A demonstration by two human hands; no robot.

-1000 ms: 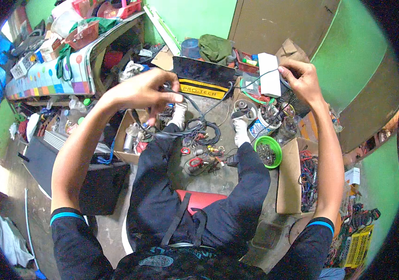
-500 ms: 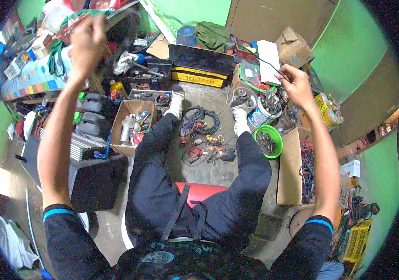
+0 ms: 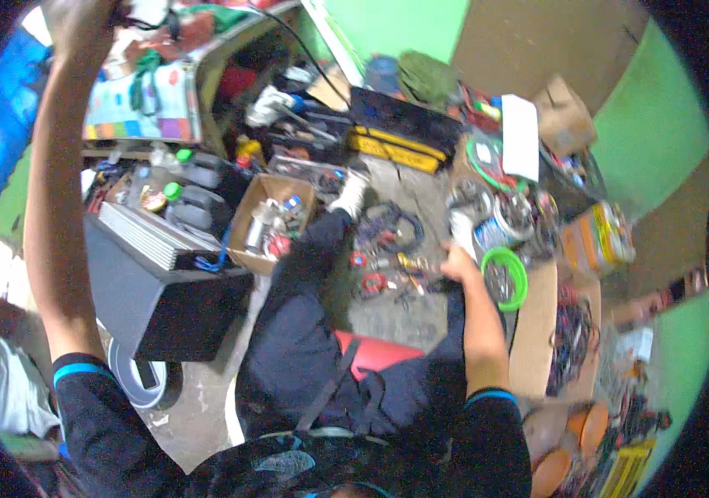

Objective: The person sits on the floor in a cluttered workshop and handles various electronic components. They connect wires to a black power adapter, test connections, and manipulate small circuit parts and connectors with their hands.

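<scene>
My left hand (image 3: 80,26) is raised at the upper left, blurred and cut by the picture's top edge, so its fingers cannot be made out. A thin dark cable (image 3: 303,48) curves through the air to the right of it; what its upper end joins is out of sight. Low over the floor, my right hand (image 3: 459,262) reaches forward beside my right foot. Its fingers are smeared and point at small loose electrical parts (image 3: 408,264). Close by are a coiled dark cable (image 3: 404,230) and a green bowl (image 3: 504,279) of metal bits.
A black and yellow toolbox (image 3: 396,148) stands ahead. To the left are a cardboard box (image 3: 248,203) of parts, a dark speaker-like box (image 3: 193,319) and grey jugs (image 3: 193,217). On the right, an open carton (image 3: 535,332) holds wires. A white panel (image 3: 520,137) leans farther back.
My right hand has left the dark cable it pinched near the white panel and dropped to the floor parts. My left hand has moved up and left. The whole view has shifted.
</scene>
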